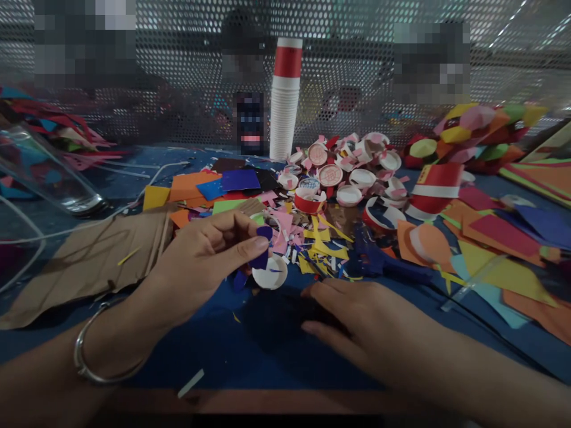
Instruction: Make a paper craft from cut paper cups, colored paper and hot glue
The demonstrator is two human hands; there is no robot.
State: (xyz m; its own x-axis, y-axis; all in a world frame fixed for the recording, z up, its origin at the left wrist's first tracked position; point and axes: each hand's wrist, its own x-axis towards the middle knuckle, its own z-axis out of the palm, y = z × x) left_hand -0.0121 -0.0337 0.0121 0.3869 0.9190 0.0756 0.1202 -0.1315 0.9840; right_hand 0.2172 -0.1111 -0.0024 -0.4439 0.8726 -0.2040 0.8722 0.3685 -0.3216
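Note:
My left hand (214, 249) pinches a small purple-blue paper piece (260, 252) between thumb and fingertips, above the table. Just below and behind it lies a white cup base (270, 272), cut low like a shallow dish. My right hand (352, 309) is curled low over the blue tabletop (214, 351), right of that base. Something dark lies between its thumb and fingers, partly hidden and lost in shadow. Yellow, pink and white paper scraps (323, 241) are heaped beyond both hands.
A tall stack of paper cups (285, 101) stands at the back, near cut cup bases (330, 173). Brown cardboard (98, 255) and a glass (57, 172) lie left. A hot glue gun (392, 264), a red-and-white cup (435, 190) and coloured paper (504, 267) lie right.

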